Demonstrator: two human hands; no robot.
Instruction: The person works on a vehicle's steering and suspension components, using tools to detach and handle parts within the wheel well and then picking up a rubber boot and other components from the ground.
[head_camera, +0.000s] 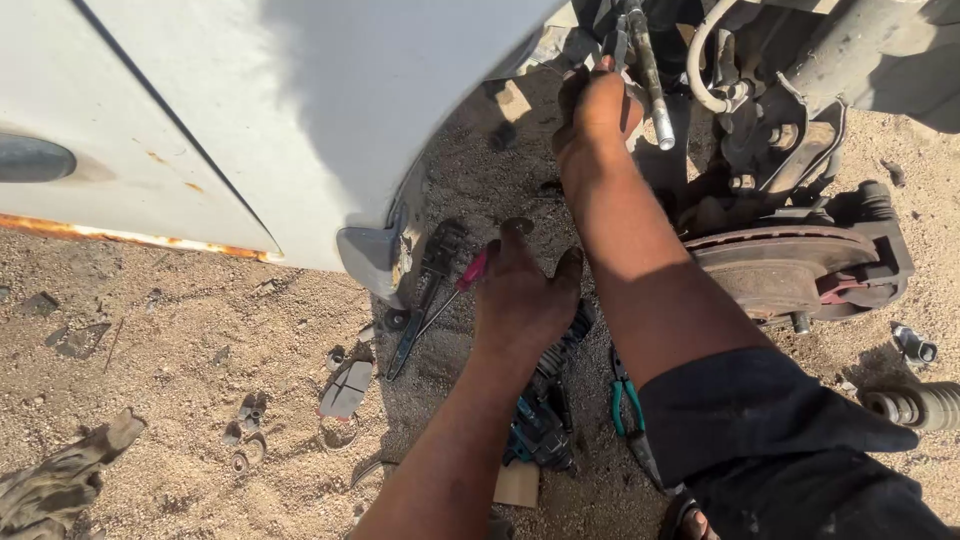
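Note:
My right hand (597, 118) is raised into the wheel arch, closed around a metal socket wrench (652, 90) whose chrome end points down beside my fingers. My left hand (525, 292) hovers low over the sandy ground with fingers spread and nothing in it. A red-handled screwdriver (470, 272) lies just left of its fingertips. A dark power tool with teal parts (543, 425) lies under my left wrist. The bare brake disc (775, 265) and its caliper (868, 262) sit to the right of my right forearm.
The white car fender (300, 110) fills the upper left. Black pliers (438, 262), teal-handled pliers (625, 400), a brake pad (347, 388) and small metal parts lie on the sand. A ribbed rubber boot (915, 405) is at the right, a dirty rag (50, 485) at the lower left.

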